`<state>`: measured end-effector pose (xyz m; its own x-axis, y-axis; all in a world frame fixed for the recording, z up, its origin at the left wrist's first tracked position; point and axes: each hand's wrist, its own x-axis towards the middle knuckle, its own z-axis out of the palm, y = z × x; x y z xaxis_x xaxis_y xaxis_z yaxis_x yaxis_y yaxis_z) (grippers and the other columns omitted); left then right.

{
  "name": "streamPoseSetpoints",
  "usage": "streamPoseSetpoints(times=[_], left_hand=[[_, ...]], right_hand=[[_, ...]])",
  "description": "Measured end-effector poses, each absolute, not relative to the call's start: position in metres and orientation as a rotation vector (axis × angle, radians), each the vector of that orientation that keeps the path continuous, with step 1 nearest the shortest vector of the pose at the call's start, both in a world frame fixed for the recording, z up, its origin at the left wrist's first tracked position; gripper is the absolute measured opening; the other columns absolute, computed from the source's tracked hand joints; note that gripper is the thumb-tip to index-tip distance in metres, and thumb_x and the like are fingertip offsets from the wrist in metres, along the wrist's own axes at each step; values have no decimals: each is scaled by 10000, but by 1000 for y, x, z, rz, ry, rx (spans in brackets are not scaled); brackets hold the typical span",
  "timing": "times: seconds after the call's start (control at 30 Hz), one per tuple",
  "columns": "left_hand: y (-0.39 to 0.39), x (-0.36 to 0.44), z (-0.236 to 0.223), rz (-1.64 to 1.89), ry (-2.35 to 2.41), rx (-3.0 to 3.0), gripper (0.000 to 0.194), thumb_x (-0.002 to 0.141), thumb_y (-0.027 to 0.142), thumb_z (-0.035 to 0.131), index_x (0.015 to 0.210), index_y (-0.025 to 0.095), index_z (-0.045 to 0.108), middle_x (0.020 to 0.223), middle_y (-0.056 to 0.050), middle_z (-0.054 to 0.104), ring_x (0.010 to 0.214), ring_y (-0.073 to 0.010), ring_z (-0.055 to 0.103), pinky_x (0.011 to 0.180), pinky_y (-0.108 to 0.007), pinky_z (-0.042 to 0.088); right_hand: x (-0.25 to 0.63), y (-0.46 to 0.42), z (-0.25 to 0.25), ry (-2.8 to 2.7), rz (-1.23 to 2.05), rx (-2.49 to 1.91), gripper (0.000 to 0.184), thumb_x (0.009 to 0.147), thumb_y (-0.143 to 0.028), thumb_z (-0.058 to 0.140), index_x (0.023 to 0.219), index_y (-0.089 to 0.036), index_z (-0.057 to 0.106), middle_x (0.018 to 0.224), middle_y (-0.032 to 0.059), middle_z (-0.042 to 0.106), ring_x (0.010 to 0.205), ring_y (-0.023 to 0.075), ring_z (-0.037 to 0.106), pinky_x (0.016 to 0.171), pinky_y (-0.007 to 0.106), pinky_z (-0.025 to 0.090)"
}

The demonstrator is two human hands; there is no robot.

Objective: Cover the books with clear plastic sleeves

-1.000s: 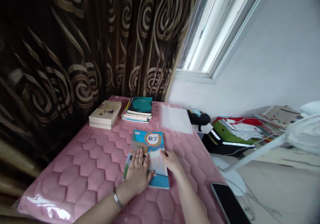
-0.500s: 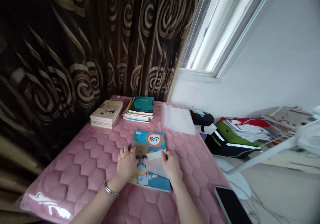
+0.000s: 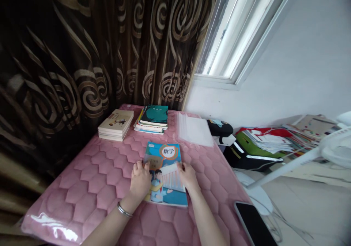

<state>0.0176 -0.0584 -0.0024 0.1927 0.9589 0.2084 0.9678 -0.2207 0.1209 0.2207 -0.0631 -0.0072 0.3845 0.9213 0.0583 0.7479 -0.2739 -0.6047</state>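
A blue math textbook (image 3: 171, 187) lies flat, cover up, on the pink quilted table cover (image 3: 93, 184). My left hand (image 3: 140, 180) grips its left edge, thumb on the cover and the other fingers curled at the side. On the opposite edge, my right hand (image 3: 189, 176) pinches the book with the thumb on top; its other fingers are partly hidden. Behind the book stand a stack of beige books (image 3: 116, 123) and a second stack with a teal book (image 3: 155, 113) on top. To their right lie clear plastic sheets (image 3: 196, 129).
A black pouch (image 3: 221, 128) rests by the wall beyond the sheets. A phone (image 3: 255, 224) lies at the table's right edge, near a white lamp or fan stand (image 3: 285, 169). Papers and a green-and-black bag (image 3: 252, 151) are piled at right. A dark patterned curtain (image 3: 131, 48) hangs behind.
Both hands stay on the textbook's edges. The right hand has moved slightly up along its side, and the view has shifted a little.
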Motion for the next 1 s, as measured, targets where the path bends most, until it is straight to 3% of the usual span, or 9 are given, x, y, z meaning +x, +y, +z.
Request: streamPoseSetpoints(times=[0.17, 0.33, 0.47, 0.67, 0.8, 1.0], left_hand=[[-47, 12, 8, -439, -2079, -2545, 471, 817, 77, 532, 1281, 153, 532, 1185, -144, 528, 1004, -224, 591, 876, -337, 482], [-33, 10, 17, -569, -2246, -2626, 522, 806, -77, 347, 1236, 152, 537, 1090, -132, 645, 964, -170, 661, 819, -263, 493], [-31, 15, 18, -727, -2309, -2676, 507, 845, -56, 316, 1278, 142, 491, 1014, -123, 712, 959, -173, 685, 782, -249, 502], [-24, 12, 21, -986, -2328, -2709, 402, 948, 81, 316, 1281, 197, 509, 1094, -85, 718, 1015, -161, 677, 792, -230, 502], [-17, 7, 21, -631, -2289, -2657, 436, 959, 116, 316, 1368, 193, 450, 1000, -90, 739, 934, -181, 705, 722, -235, 519], [-20, 15, 4, -309, -2196, -2467, 596, 871, 24, 373, 1460, -5, 287, 866, -197, 710, 790, -247, 709, 653, -296, 547]], right_hand=[[227, -62, -17, -1428, 473, -2028, 259, 905, -324, 427, 864, -188, 644, 884, 78, 724, 863, 199, 650, 707, 241, 433], [236, -66, -28, -1339, 543, -1878, 317, 871, -421, 403, 892, -195, 624, 878, 76, 709, 865, 223, 642, 739, 288, 469], [240, -68, -27, -1301, 592, -1792, 397, 844, -501, 390, 880, -186, 630, 894, 103, 711, 865, 245, 643, 775, 318, 481], [239, -68, -25, -1308, 573, -1787, 409, 871, -474, 371, 914, -174, 646, 946, 117, 716, 902, 247, 646, 791, 307, 479], [231, -66, -25, -1461, 450, -1943, 321, 900, -351, 389, 907, -170, 654, 927, 118, 715, 919, 231, 645, 776, 264, 448], [215, -68, -21, -1442, 271, -2132, 312, 935, -337, 420, 1044, -126, 621, 945, 141, 713, 892, 242, 645, 701, 267, 412]])
